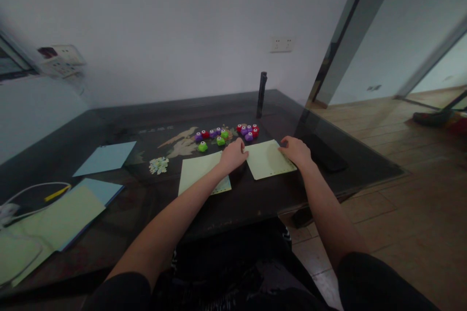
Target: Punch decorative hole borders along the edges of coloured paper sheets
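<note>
A pale yellow loose-leaf sheet (268, 159) lies on the dark table between my hands, with small punched holes along its near edge. My left hand (233, 156) is closed at its left edge, fingers curled and thumb against the paper. At the right edge, my right hand (297, 152) has its fingers bent and pinched on the paper. A second pale yellow sheet (199, 169) lies to the left, partly hidden under my left forearm. Beyond the sheets sit several small toys with eyes: green ones (203, 146), purple ones (248, 136) and red ones (255, 129).
A pile of small paper pieces (158, 165) lies left of the sheets. Blue paper (106, 158), more yellow sheets (62, 216) and a white cable (27, 185) are farther left. A black upright post (261, 95) stands at the back; a dark flat object (324, 154) lies right.
</note>
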A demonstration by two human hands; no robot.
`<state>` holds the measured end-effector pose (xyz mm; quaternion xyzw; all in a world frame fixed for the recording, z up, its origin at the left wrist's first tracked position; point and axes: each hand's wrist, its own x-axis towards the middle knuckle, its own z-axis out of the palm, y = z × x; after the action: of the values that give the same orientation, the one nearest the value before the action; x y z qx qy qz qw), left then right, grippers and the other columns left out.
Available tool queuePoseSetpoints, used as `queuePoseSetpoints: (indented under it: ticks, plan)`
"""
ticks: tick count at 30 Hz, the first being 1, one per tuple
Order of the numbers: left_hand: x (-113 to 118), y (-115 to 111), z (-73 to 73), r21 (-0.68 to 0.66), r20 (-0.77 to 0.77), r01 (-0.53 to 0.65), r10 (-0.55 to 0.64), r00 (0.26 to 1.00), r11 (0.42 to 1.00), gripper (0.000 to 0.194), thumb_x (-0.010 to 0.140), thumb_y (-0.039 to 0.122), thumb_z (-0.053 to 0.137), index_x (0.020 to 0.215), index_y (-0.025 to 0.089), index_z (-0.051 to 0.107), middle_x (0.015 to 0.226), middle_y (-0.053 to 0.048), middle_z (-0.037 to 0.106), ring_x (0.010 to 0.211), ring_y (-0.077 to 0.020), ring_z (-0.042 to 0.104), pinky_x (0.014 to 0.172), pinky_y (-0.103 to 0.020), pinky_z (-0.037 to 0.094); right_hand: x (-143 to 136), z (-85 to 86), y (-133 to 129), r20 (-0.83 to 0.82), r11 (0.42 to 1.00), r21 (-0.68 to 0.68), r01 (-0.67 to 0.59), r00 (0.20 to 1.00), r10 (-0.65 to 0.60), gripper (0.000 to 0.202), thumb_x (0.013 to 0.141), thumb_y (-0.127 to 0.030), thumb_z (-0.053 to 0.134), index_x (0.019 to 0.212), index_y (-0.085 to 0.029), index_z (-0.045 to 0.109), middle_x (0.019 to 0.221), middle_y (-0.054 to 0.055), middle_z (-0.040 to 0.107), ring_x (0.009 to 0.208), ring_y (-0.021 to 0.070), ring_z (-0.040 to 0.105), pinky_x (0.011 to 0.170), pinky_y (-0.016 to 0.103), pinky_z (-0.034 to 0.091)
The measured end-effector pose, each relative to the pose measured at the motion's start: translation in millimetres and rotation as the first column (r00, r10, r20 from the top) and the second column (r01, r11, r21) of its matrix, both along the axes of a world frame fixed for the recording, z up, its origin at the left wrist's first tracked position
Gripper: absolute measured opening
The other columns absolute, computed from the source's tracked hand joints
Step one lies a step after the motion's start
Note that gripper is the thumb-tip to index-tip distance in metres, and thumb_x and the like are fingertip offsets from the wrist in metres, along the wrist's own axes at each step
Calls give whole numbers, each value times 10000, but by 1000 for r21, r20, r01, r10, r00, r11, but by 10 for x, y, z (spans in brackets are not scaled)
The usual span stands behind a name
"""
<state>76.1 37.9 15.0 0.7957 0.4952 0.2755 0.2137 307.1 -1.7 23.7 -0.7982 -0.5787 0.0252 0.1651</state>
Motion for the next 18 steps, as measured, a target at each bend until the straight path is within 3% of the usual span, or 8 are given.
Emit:
queuePoseSetpoints:
  ticks: [3, 7, 9, 12, 18]
  plan:
    - [-21, 104, 58, -199, 233, -33, 80, 969, 980, 166, 677, 114, 566, 794, 189, 475, 826, -35, 562, 785, -168, 555, 761, -305, 437, 6, -10, 16, -6, 999, 35, -22, 1000, 22, 263, 784, -306, 605, 1029, -221, 644, 962, 88, 663, 866, 224, 616, 707, 315, 454]
    - [-23, 135, 129, -501, 546, 85, 238, 803, 861, 225, 701, 94, 504, 903, 190, 476, 900, -29, 535, 825, -123, 535, 787, -278, 452, -8, -21, 33, -43, 998, 29, -55, 997, 56, 274, 801, -215, 552, 1061, -214, 640, 981, 96, 668, 870, 221, 620, 721, 315, 451]
    - [-13, 107, 151, -555, 597, 141, 273, 755, 820, 220, 715, 92, 490, 905, 201, 470, 863, -16, 526, 815, -113, 530, 806, -282, 452, -21, -21, 36, -50, 997, 28, -72, 996, 74, 299, 804, -161, 511, 1069, -213, 639, 998, 100, 671, 885, 228, 623, 731, 320, 448]
    - [7, 58, 176, -596, 608, 179, 294, 737, 783, 198, 730, 95, 487, 894, 206, 466, 832, -15, 521, 804, -114, 526, 815, -298, 455, -36, -26, 40, -60, 995, 29, -100, 993, 101, 324, 811, -130, 467, 1076, -207, 637, 1007, 103, 677, 902, 240, 625, 744, 331, 446]
    - [35, -1, 205, -609, 624, 213, 295, 724, 764, 236, 719, 69, 474, 914, 202, 475, 835, -15, 505, 822, -115, 519, 820, -291, 468, -38, -52, 54, -97, 990, 56, -128, 986, 133, 317, 812, -134, 475, 1069, -207, 645, 997, 98, 687, 904, 233, 625, 767, 323, 444]
